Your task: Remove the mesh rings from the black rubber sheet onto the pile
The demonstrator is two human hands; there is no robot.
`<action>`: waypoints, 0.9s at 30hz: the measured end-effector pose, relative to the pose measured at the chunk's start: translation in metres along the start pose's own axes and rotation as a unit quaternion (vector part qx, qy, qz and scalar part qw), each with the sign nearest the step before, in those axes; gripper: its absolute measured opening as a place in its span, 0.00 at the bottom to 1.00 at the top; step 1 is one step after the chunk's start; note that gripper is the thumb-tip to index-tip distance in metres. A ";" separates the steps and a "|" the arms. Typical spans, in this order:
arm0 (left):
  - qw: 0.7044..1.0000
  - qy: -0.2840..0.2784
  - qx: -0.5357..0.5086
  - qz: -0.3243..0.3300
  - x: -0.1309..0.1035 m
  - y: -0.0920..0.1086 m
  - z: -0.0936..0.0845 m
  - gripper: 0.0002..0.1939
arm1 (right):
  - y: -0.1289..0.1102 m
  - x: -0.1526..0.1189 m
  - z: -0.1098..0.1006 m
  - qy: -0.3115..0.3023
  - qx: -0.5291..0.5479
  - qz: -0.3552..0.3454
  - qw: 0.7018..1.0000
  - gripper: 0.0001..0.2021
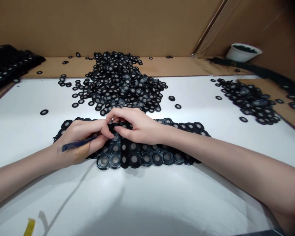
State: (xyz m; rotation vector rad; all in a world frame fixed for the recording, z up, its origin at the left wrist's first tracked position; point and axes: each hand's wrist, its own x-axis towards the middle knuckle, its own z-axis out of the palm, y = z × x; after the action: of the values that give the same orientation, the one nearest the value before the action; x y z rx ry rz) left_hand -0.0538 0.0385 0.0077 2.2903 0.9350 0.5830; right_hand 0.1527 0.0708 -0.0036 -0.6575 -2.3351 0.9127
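Observation:
A long strip of joined black discs with grey centres (157,158) lies across the white table under both hands. My left hand (86,137) is closed round a slim blue tool with a clear end (76,144), its fingertips on the strip's middle. A tan patch covers part of the left thumb. From the right, my right hand (135,126) reaches over the strip. Its thumb and forefinger are pinched at a black disc (116,125) beside the left fingertips; what exactly lies between them is too small to tell.
Behind the strip rises a large heap of loose discs (123,82). A smaller pile (253,100) lies at the right, near a white bowl (243,52) and a dark bundle (265,72). Black strips (9,65) are stacked far left. Yellow tape (29,226) sits at the front. Cardboard walls stand behind.

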 end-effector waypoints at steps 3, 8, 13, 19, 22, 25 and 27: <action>1.000 -0.003 0.002 -0.009 0.000 0.002 -0.001 0.08 | 0.000 0.000 0.000 0.000 0.002 0.001 1.000 0.11; 1.000 -0.006 0.000 -0.009 0.000 0.002 -0.001 0.09 | 0.000 0.000 0.000 0.000 0.005 -0.001 1.000 0.11; 1.000 -0.008 -0.004 0.002 0.000 0.000 -0.001 0.08 | -0.001 0.000 0.000 -0.001 0.006 0.001 1.000 0.11; 1.000 -0.001 0.001 -0.004 0.000 0.002 -0.001 0.08 | -0.001 0.000 0.000 -0.004 0.003 0.004 1.000 0.11; 1.000 -0.005 -0.003 -0.008 0.000 0.002 -0.001 0.08 | -0.001 0.000 0.000 -0.004 0.006 0.001 1.000 0.12; 1.000 -0.007 -0.003 -0.006 0.000 0.001 -0.001 0.08 | -0.001 0.000 0.000 -0.004 0.007 0.002 1.000 0.12; 1.000 -0.003 -0.002 0.000 0.000 0.001 -0.001 0.07 | -0.001 0.000 -0.001 -0.007 0.007 0.007 1.000 0.12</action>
State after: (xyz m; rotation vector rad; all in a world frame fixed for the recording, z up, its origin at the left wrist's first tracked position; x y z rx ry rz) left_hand -0.0540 0.0385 0.0086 2.2873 0.9292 0.5770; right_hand 0.1530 0.0702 -0.0025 -0.6635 -2.3381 0.9417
